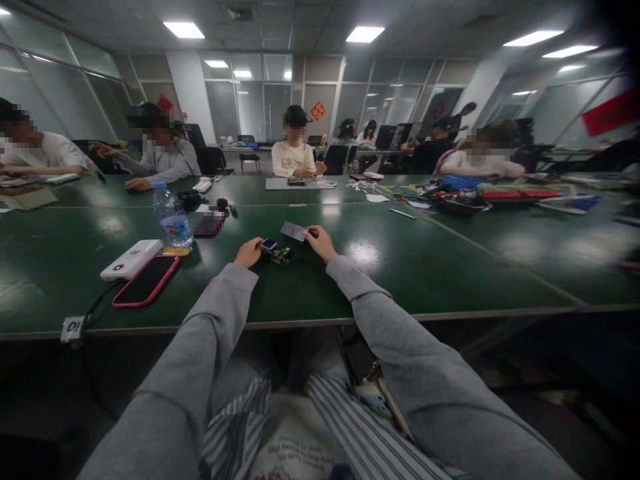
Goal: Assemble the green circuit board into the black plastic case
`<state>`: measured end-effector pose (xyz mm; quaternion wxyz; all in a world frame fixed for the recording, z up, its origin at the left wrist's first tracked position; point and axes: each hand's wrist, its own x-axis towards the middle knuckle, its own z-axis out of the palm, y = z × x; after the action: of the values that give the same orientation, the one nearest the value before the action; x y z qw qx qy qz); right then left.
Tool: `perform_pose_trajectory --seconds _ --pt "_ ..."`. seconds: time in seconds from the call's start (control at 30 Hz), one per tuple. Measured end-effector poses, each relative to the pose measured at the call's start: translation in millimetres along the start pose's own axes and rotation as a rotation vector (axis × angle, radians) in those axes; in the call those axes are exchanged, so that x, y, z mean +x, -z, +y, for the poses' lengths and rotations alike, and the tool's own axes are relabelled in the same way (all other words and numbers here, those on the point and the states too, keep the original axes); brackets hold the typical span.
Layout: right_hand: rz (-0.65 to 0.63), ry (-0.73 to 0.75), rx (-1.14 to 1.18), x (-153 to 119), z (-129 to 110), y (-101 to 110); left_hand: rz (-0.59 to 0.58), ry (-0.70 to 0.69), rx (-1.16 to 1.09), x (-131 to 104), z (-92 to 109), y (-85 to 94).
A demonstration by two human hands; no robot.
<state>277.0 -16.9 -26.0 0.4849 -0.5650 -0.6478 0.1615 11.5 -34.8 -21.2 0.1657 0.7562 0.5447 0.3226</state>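
Observation:
My left hand (249, 253) is closed on the left edge of a small green circuit board (278, 254), which carries a little dark screen with a pale frame at its upper left. Between the fingers of my right hand (321, 243) is a flat grey rectangular plate (293, 231), gripped at its right end. The plate is tilted just above and to the right of the board, with a narrow gap between them. Both hands are over the green table (300, 293); the undersides of the fingers are hidden.
To my left are a water bottle (173, 217), a white power bank (131, 259) with a cable, and a pink-cased phone (147, 281). Behind them lie small black items (190, 200). Cables and tools (450, 195) are heaped at the far right. Several people sit around the table.

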Motion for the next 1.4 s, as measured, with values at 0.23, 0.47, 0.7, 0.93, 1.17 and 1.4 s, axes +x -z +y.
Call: perform_pose_trajectory --seconds 0.23,0.47,0.7,0.93,1.17,1.4 --pt "-0.002 -0.151 0.021 2.7 6.9 -2.7 0.003 -0.008 -0.028 2.1 -4.4 -2.0" --pt "-0.013 -0.153 -0.014 1.9 3.4 -1.1 0.026 0.045 -0.29 5.7 -0.5 1.9" --pt "-0.031 -0.128 -0.043 -1.9 -1.9 -1.4 -0.112 0.081 -0.672 -2.8 20.1 12.3" --pt "-0.033 -0.075 -0.064 -2.6 -0.3 -4.5 -0.3 -0.048 -0.527 -4.5 17.0 10.1" --pt "-0.012 -0.031 -0.085 -2.8 -2.1 -3.7 -0.286 -0.056 -0.514 -2.2 12.4 9.2" --pt "-0.001 0.007 -0.119 -3.9 -4.5 -5.5 -0.226 -0.073 -0.589 1.2 9.2 2.9"
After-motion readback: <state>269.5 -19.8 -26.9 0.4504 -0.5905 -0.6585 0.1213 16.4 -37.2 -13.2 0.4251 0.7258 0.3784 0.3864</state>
